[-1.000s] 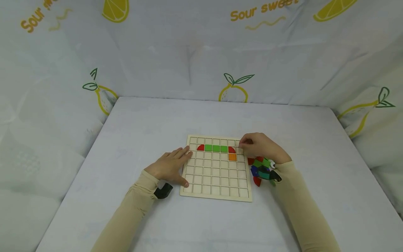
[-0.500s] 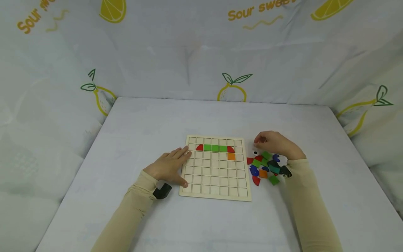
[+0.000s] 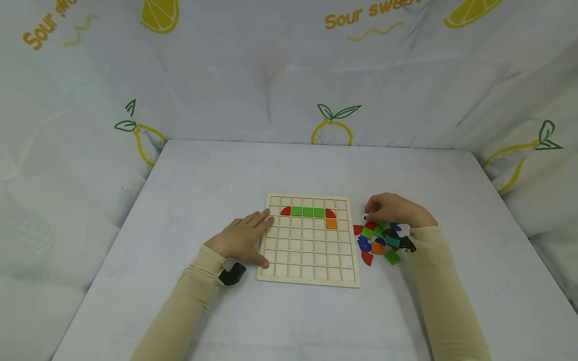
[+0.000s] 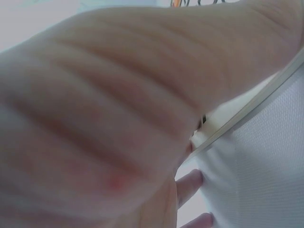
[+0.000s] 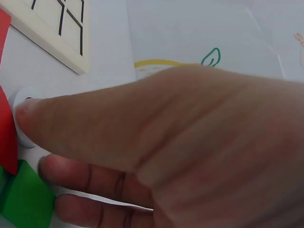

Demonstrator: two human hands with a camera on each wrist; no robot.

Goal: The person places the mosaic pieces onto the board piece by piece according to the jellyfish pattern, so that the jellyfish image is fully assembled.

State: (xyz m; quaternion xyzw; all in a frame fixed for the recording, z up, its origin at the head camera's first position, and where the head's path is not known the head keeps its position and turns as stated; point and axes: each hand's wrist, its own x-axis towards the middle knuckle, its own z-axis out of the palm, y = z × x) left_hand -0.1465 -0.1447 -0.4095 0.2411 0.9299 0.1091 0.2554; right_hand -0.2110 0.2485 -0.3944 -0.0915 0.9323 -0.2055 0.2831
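In the head view a pale wooden grid board (image 3: pixel 308 284) lies flat on the white table. Near its top sit a red quarter-round piece (image 3: pixel 286 211), a row of green squares (image 3: pixel 308 212), another red quarter-round piece (image 3: pixel 330 213) and an orange square (image 3: pixel 331 223). My left hand (image 3: pixel 244 238) rests with spread fingers on the board's left edge. Right of the board, my right hand (image 3: pixel 397 209) has its thumb and fingertips on a white round eye piece (image 3: pixel 364 218). In the right wrist view the thumb covers part of this eye piece (image 5: pixel 23 135); the index fingertip is hidden.
Loose pieces lie heaped beside the board under my right wrist, among them a blue piece (image 3: pixel 364 244), an orange square (image 3: pixel 377 248), a green square (image 3: pixel 392 257) and a red quarter-round (image 3: pixel 367 258). A white curtain (image 3: pixel 271 75) with lemon prints stands behind the table.
My right hand has moved from the board's upper right corner out to the right, then down onto the white eye piece. My left hand stays on the board.
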